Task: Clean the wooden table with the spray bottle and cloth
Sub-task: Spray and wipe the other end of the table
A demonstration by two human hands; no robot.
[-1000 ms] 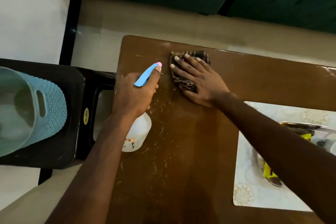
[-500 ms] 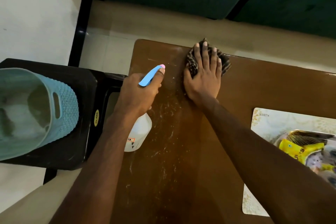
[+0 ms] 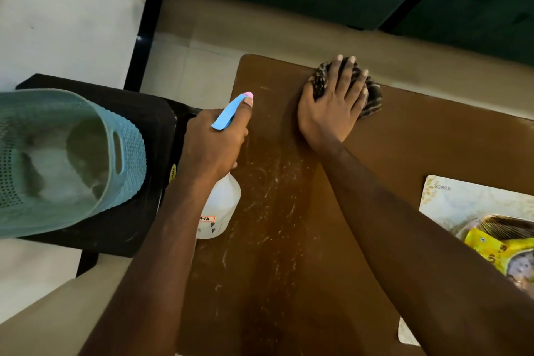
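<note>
We found the brown wooden table [image 3: 404, 153] streaked with whitish smears on its left part. The white, blue-triggered spray bottle [image 3: 221, 206] sat tilted in the left hand [image 3: 213, 147] over the left edge. The dark patterned cloth [image 3: 373, 98] lay bunched at the far edge under the right hand [image 3: 332, 108]

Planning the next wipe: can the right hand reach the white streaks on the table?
Probably yes: the white streaks lie on open wood nearer than the right hand pressing the cloth; nothing between.
</note>
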